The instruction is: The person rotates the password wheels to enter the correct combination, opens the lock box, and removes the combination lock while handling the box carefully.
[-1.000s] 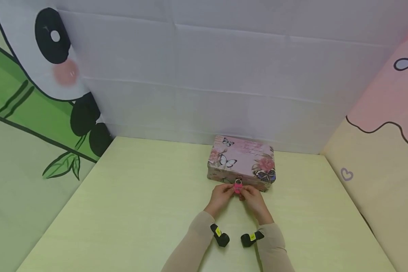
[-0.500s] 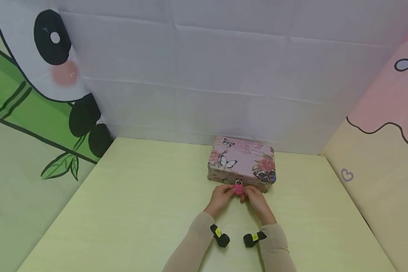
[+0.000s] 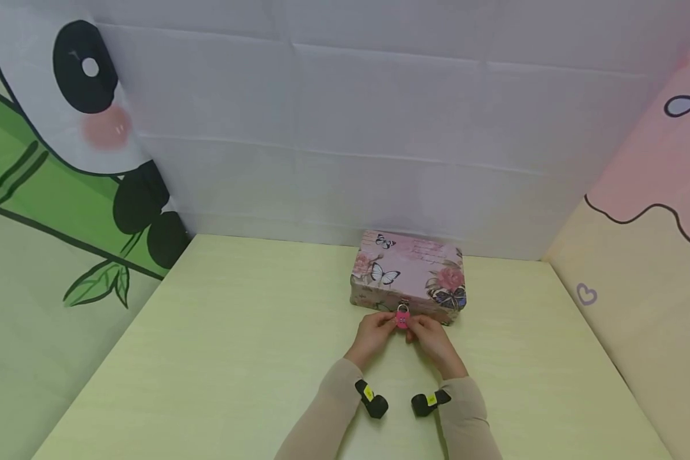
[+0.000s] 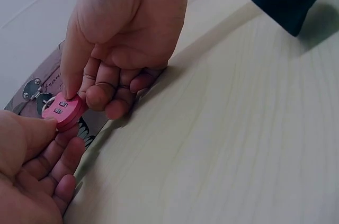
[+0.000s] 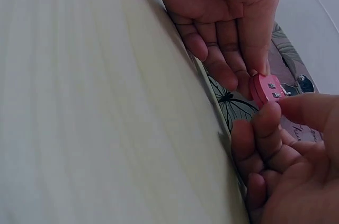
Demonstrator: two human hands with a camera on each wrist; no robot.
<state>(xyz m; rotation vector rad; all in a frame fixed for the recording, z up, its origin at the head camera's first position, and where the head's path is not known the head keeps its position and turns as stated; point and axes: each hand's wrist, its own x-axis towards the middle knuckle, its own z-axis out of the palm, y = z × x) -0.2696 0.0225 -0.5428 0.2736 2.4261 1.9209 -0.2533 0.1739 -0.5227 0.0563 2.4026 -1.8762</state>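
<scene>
A small pink combination padlock hangs by its shackle from the metal hasp at the front of a floral, butterfly-printed box. My left hand pinches the padlock's left side between thumb and fingers. On its right side, my right hand grips it the same way. Number dials show on the face of the padlock in the left wrist view, but the digits are too small to read. The box lid is down. In the right wrist view the fingers partly cover the padlock.
The box stands on a pale yellow table, near a white sheet at the back. Painted walls rise on the left and right. A black camera mount is strapped to each beige sleeve.
My right hand and wrist have shifted very slightly right over the last second. Both hands keep hold of the padlock, and the box stays in place.
</scene>
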